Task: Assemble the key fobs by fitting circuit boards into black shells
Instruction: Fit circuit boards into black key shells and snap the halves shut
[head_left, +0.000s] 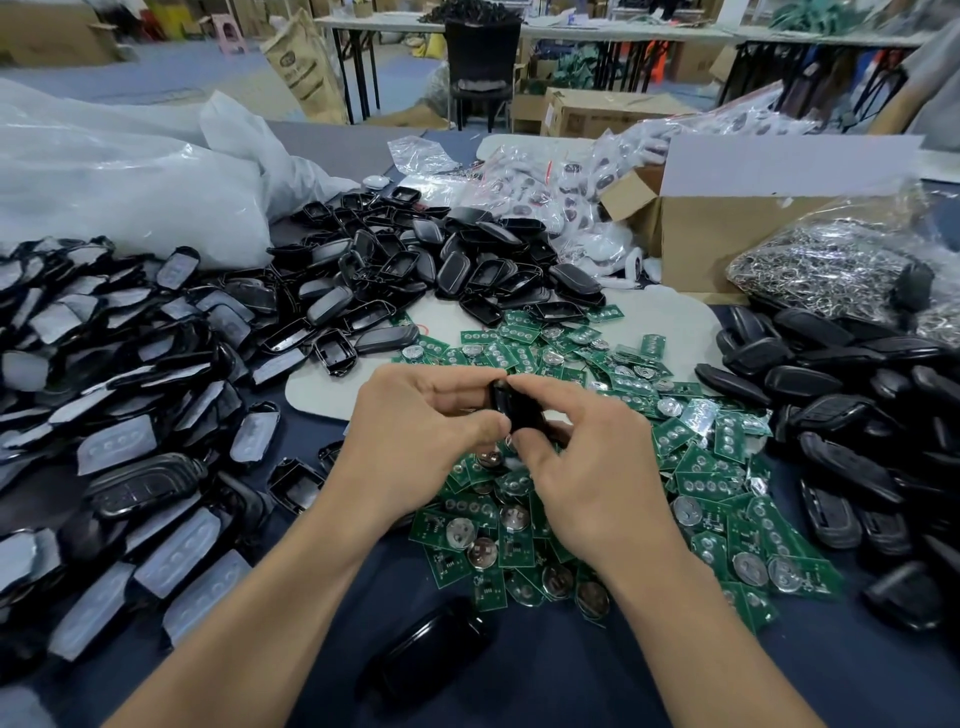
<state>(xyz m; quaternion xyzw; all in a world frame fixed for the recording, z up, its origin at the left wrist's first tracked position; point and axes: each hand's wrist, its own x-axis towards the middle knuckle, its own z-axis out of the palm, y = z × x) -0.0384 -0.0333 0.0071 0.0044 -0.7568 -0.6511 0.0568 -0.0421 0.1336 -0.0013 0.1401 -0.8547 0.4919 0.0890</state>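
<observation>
— Black plastic everywhere lol. How many is the person actually holding?

— Just one. A single black shell (511, 410) is up over the middle of the table (571, 686), pinched between two hands. The left hand (415, 415) has thumb and fingers curled on its left end, and the right hand (587, 467) grips the right side with its fingertips. The fingers cover most of it, so I can't tell if a board is inside.

— And lying around?

— One lone shell (431, 649) sits near the front edge between the forearms. The rest is heaps, way too many to count:
- green circuit boards (727, 467) under and right of the hands, partly hidden by the right wrist
- open shells (415, 275) far middle
- shell halves with grey pads (104, 389) on the left
- closed black fobs (857, 415) on the right

Further back there's one cardboard box (727, 234), a bag of metal rings (831, 270) just right of it, small bags of white fobs (545, 192), and a big clear plastic bag (104, 171) far left.
</observation>
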